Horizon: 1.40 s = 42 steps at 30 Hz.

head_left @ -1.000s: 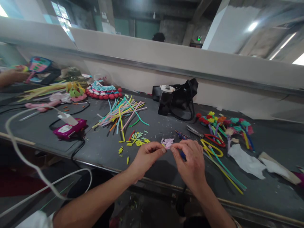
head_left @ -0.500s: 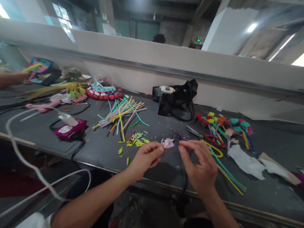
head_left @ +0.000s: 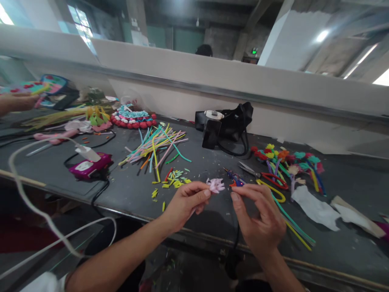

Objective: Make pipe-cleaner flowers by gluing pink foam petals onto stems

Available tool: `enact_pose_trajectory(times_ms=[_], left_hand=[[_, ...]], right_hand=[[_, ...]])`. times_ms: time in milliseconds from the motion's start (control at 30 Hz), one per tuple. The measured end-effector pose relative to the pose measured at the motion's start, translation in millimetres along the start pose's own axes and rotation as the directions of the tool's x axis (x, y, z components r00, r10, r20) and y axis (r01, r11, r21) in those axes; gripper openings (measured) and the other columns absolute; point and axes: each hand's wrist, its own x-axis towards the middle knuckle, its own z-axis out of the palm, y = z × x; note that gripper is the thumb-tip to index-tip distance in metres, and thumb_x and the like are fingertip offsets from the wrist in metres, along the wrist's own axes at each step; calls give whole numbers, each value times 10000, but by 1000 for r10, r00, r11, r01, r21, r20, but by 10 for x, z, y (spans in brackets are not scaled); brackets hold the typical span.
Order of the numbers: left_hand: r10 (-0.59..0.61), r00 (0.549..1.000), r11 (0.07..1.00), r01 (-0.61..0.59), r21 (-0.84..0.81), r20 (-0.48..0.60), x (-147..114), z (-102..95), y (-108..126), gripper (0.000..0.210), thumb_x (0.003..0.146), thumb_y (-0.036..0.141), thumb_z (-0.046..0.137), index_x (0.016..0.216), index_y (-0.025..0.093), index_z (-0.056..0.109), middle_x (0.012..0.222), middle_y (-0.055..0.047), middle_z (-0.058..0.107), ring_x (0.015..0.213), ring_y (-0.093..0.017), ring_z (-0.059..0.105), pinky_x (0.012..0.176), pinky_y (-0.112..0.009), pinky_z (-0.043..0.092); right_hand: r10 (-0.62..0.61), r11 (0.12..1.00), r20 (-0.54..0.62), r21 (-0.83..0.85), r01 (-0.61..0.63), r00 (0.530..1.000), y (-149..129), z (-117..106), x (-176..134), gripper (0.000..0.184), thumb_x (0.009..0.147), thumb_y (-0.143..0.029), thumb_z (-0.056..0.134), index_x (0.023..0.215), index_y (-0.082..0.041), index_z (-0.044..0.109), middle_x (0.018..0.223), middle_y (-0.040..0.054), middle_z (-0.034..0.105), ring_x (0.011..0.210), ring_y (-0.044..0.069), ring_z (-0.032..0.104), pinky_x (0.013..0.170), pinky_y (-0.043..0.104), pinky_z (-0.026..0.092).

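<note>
A pale pink fluffy flower (head_left: 216, 185) is pinched between the thumb and forefinger of my left hand (head_left: 186, 202), above the front of the table. To its right, my right hand (head_left: 261, 217) has its thumb and fingers a little apart, with nothing visible between them. Just beyond those fingertips lies a dark blue glue gun (head_left: 238, 181) with an orange trigger; whether they touch it I cannot tell. Red-handled scissors (head_left: 273, 179) rest behind my right hand. Yellow and green cut bits (head_left: 176, 183) are scattered beyond my left hand.
Fuzzy stems (head_left: 154, 146) are piled centre-left. Finished-looking colourful flowers (head_left: 282, 156) lie at the right near white tissue (head_left: 316, 207). A black bag (head_left: 234, 121) stands at the back. A purple power strip (head_left: 91, 166) has cables. Another person's hand (head_left: 20, 102) is at far left.
My right hand has shifted slightly right and down, uncovering more of the glue gun. The pink flower has turned and moved slightly right. At far left, the other person's hand has moved slightly.
</note>
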Motion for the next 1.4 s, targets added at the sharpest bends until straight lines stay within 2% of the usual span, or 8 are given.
enact_pose_trajectory(times_ms=[400,633,833,900,1033,1167,1267,1400], left_hand=[[43,998,999,-42,-26,36,-77,0,23,219,650,288,836,780,165,711,547,35,578,433,-50,429,436,-190,300],[107,993,988,-100,-121,55,-405,203,113,155,731,280,773,796,163,694,557,28,541,436,-57,422,427,-196,274],[46,998,984,-36,-176,53,-979,444,57,161,783,299,729,782,146,678,558,26,492,423,-40,349,424,-207,193],[27,998,984,-16,-175,60,-1180,524,23,171,789,304,725,777,139,678,542,33,464,420,-34,320,428,-208,162],[8,994,987,10,-163,106,-1524,668,-37,185,791,323,727,792,142,686,544,39,444,423,-25,290,437,-207,139],[23,998,990,-14,-142,66,-1742,725,-98,181,776,326,748,825,157,706,569,26,483,471,-34,328,452,-194,166],[43,998,991,-37,-132,48,-1824,711,-162,177,754,316,771,833,167,719,630,5,534,533,-46,381,477,-190,202],[66,996,991,-58,-119,61,-1888,701,-251,174,749,318,776,843,178,731,651,8,538,549,-49,382,498,-190,237]], right_hand=[[49,998,44,25,-50,998,134,36,-124,140,853,-95,623,942,-199,649,838,22,659,799,159,610,752,319,488],[166,986,31,16,-167,986,229,21,-235,95,903,-224,581,889,-196,670,786,16,651,714,145,590,706,285,475],[294,950,117,74,-303,949,-247,-277,-775,143,918,-286,561,918,-213,683,838,20,682,753,151,630,723,267,496],[375,915,168,94,-393,912,-479,-453,-1004,166,914,-317,566,914,-214,697,853,25,705,783,160,660,715,254,517],[523,813,192,180,-553,831,-923,-839,-1201,207,904,-351,580,932,-192,708,740,12,699,575,126,636,518,203,503],[444,851,124,251,-461,888,-1284,-1089,-1083,138,875,-276,623,974,-205,687,830,22,702,607,127,652,514,206,516],[285,936,56,200,-291,957,-1502,-1142,-964,114,849,-194,644,958,-213,671,825,21,685,676,143,658,615,245,548],[146,967,-11,212,-141,989,-1697,-1154,-853,180,827,-85,637,968,-197,635,786,15,637,687,131,619,620,247,533]])
